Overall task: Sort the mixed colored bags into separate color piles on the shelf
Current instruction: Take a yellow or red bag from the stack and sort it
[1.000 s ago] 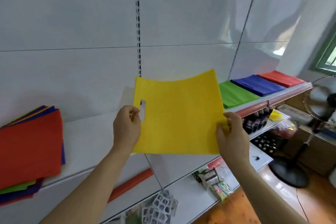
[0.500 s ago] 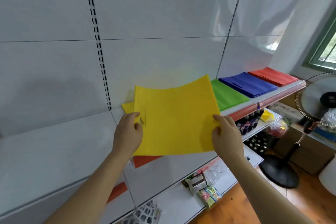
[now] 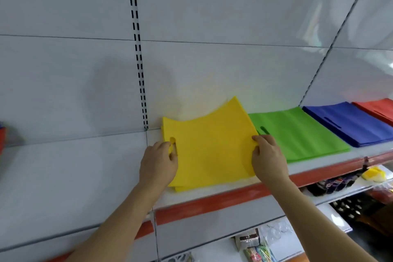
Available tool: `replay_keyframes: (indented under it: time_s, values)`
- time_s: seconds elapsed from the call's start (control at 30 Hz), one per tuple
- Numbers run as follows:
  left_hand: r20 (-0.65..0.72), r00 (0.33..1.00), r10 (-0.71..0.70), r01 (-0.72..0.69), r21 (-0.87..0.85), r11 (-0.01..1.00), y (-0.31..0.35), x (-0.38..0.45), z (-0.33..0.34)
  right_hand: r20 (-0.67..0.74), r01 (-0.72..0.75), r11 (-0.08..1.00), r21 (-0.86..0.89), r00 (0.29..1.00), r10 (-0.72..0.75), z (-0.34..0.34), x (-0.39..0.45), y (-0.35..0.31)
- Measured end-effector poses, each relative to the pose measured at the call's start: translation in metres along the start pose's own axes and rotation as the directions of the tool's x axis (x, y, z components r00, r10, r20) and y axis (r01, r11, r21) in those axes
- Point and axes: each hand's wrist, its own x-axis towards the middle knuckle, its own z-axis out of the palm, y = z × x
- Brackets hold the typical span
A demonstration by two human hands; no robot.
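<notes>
A yellow bag (image 3: 210,147) lies flat over a yellow pile on the white shelf (image 3: 74,176), its far edge still curled up. My left hand (image 3: 158,164) pinches its left edge by the handle slot. My right hand (image 3: 268,159) grips its right edge. To the right, side by side, lie a green pile (image 3: 297,134), a blue pile (image 3: 348,123) and a red pile (image 3: 378,108). A sliver of the mixed pile (image 3: 2,136) shows at the far left edge.
The shelf has a red front strip (image 3: 234,200). A slotted upright (image 3: 138,53) runs up the white back panel. Lower shelves at the bottom right hold bottles (image 3: 336,185) and small packets (image 3: 255,247).
Both hands carried the yellow bag from mid-air down and forward onto the yellow pile. The view swung right, so the mixed pile slid almost out of sight.
</notes>
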Motion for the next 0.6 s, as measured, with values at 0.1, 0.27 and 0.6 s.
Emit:
replay_keyframes:
  time_s: [0.1,0.27,0.6]
  values:
    - [0.015,0.999,-0.043,0.042,0.045,0.998,0.003,-0.001,0.005,0.051,0.019,1.000,-0.010,0.999,-0.018,0.014,0.016,0.009]
    - [0.017,0.993,-0.117,0.114,0.145,0.983,0.016,-0.006,0.008,0.136,0.055,0.998,-0.005,0.989,-0.054,0.027,0.029,0.029]
    - [0.002,0.967,-0.256,0.243,0.309,0.919,0.037,-0.020,0.013,0.244,0.211,0.967,-0.141,0.954,-0.173,0.044,0.037,0.036]
